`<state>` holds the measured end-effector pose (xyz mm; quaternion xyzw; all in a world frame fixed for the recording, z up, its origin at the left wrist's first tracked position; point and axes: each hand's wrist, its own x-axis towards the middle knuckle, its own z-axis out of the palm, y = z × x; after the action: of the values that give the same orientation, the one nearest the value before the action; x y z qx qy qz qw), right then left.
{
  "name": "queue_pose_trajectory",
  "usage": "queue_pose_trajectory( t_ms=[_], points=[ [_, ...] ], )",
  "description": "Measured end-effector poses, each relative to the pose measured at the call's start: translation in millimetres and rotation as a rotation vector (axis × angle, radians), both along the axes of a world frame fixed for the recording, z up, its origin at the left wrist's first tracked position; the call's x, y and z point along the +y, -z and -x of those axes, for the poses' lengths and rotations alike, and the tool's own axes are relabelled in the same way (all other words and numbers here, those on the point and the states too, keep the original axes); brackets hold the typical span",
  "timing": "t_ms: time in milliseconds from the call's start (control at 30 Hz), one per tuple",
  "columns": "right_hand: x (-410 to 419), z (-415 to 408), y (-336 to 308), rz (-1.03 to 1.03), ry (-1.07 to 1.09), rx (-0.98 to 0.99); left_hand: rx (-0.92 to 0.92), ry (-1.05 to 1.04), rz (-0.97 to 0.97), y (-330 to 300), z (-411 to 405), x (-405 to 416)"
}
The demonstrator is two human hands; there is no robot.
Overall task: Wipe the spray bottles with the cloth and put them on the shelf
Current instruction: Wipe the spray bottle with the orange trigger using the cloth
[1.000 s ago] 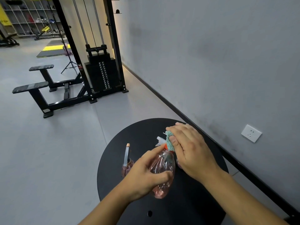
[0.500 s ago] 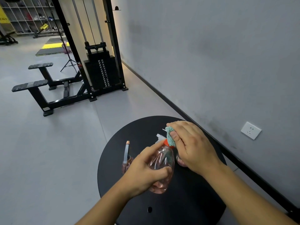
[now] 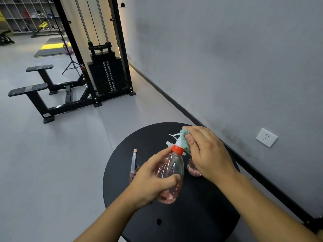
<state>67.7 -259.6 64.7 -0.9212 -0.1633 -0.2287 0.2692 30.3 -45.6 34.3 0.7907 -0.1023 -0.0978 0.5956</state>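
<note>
My left hand [image 3: 150, 182] grips a clear pink spray bottle [image 3: 172, 173] with an orange collar and white nozzle, tilted above the round black table [image 3: 192, 215]. My right hand [image 3: 208, 154] presses a teal cloth [image 3: 184, 140] against the bottle's nozzle. A second pink bottle [image 3: 193, 169] stands on the table under my right hand, mostly hidden. A third small bottle [image 3: 133, 165] with a tall clear cap stands left of my left hand.
A grey wall with a white socket [image 3: 266, 137] runs close on the right. A black cable weight machine [image 3: 104, 74] and its bench stand on the grey floor ahead. Storage shelves [image 3: 29, 14] line the far back left.
The cloth in my right hand has slid up from the bottle's shoulder to the nozzle. The bottle now tilts a little more upright in my left hand.
</note>
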Motion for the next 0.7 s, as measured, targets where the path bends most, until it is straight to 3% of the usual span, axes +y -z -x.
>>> queue_pose_trajectory(
  t_ms=[267,700],
  points=[
    [-2,-1,-3,-0.052,-0.022,0.023,0.029,0.035,0.049,-6,5,-1],
    [3,0,-2,-0.247,-0.009,0.099,-0.056,-0.148,-0.059,-11,6,-2]
  ],
)
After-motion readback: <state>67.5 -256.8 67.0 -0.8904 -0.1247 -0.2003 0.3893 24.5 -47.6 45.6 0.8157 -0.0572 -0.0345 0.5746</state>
